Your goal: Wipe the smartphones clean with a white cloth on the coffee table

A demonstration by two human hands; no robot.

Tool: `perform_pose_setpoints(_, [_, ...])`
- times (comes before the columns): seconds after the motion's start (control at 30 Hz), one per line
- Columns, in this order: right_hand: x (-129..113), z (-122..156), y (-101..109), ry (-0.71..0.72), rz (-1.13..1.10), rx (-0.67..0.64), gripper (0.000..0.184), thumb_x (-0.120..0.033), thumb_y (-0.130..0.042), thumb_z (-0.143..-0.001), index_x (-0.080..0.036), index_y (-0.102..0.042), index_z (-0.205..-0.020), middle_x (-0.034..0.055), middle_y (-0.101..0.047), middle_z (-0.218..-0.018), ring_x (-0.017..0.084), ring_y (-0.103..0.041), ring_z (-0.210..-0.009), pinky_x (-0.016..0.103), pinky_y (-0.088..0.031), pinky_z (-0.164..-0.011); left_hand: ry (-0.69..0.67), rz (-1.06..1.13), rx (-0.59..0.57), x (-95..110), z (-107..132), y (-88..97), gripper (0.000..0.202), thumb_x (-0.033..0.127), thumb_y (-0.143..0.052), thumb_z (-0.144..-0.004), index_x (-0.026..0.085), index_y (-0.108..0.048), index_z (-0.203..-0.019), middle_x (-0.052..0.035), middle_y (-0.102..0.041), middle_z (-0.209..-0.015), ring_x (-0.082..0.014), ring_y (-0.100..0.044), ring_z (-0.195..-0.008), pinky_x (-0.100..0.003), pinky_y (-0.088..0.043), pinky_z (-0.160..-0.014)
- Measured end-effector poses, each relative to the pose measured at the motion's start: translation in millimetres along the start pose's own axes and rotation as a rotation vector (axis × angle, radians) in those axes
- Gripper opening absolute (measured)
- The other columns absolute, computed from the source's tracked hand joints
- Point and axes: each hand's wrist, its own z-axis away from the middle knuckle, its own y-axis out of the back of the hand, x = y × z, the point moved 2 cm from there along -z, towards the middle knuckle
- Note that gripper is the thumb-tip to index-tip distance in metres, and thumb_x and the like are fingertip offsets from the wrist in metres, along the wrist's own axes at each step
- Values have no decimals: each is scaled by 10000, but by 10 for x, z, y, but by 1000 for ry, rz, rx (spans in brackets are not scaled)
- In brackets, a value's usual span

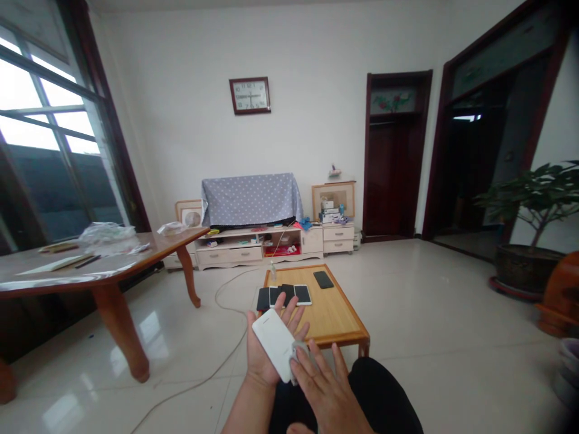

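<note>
Left hand of mine [259, 361] is palm up and holds a white phone [275, 342]. The fingers stick out straight past the top of the phone. Most of the palm is hidden under the phone, so I cannot see how my thumb grips it. I see only one plain white side of the phone.

My right hand [323, 386] is flat, with the fingers spread, not gripping. Its fingertips press a small grey thing [298, 351] onto the lower end of the phone (a bit of cloth, maybe; it is too covered to tell). Both arms are cut off by the bottom edge of the picture.

So the phone lies on my left hand and under the tips of my right hand, just above my dark knee [384, 392].

Past my hands stands a low wooden table [337, 316]. A row of phones [284, 295] lies on it, partly behind my left fingers. One black phone [323, 279] lies apart from the row.
</note>
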Motion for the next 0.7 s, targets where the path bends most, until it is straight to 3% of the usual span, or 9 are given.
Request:
perform_pose_setpoints(0.1, [-5,-67,-7,-6,-29,-45,859,-748,-460,-921,-179,-358,-1556,113,-432,-1554,365,-319,-1474,632,-117,-1216,56,-19,-2,-141,-33,41,880,850,-218,-859,318,-307,-1554,-93,-323,-1639,-335,-194,-1540,-615,-99,-1227])
perform_pose_setpoints(0.27, [37,-444,72,-97,-93,-125,831,-683,-456,-954,-198,-255,-1597,100,-294,-1622,380,-211,-1511,674,-59,-1204,208,-95,-90,-450,-115,9,868,856,-224,-838,344,-387,-1519,-56,-429,-1585,-328,-159,-1547,-545,-131,-1231])
perform_pose_setpoints(0.37, [10,-413,53,-68,-88,-125,830,-690,-455,-950,-200,-268,-1593,93,-303,-1619,378,-205,-1513,665,-66,-1208,174,-91,-61,-371,-101,17,838,842,-210,-855,357,-395,-1513,-46,-408,-1599,-334,-176,-1544,-570,-142,-1224])
perform_pose_setpoints(0.53, [-73,-52,-74,84,6,-15,779,-733,-432,-942,-219,-413,-1527,79,-478,-1525,349,-335,-1469,633,-142,-1213,44,-32,-27,-76,-22,101,884,842,-216,-865,300,-300,-1557,-102,-296,-1649,-339,-208,-1536,-611,-109,-1225])
perform_pose_setpoints(0.6, [-78,-25,-84,90,14,-12,781,-732,-449,-936,-218,-418,-1523,78,-492,-1516,344,-345,-1464,627,-170,-1210,38,-17,-29,-75,-17,110,878,836,-211,-871,301,-283,-1563,-100,-294,-1651,-335,-211,-1535,-612,-106,-1225])
perform_pose_setpoints(0.7, [-46,-197,-27,58,-39,-58,816,-717,-475,-932,-201,-365,-1554,89,-434,-1557,358,-301,-1483,638,-186,-1202,112,-28,-37,-235,-54,63,835,820,-193,-882,326,-338,-1540,-89,-352,-1626,-343,-232,-1528,-618,-112,-1217])
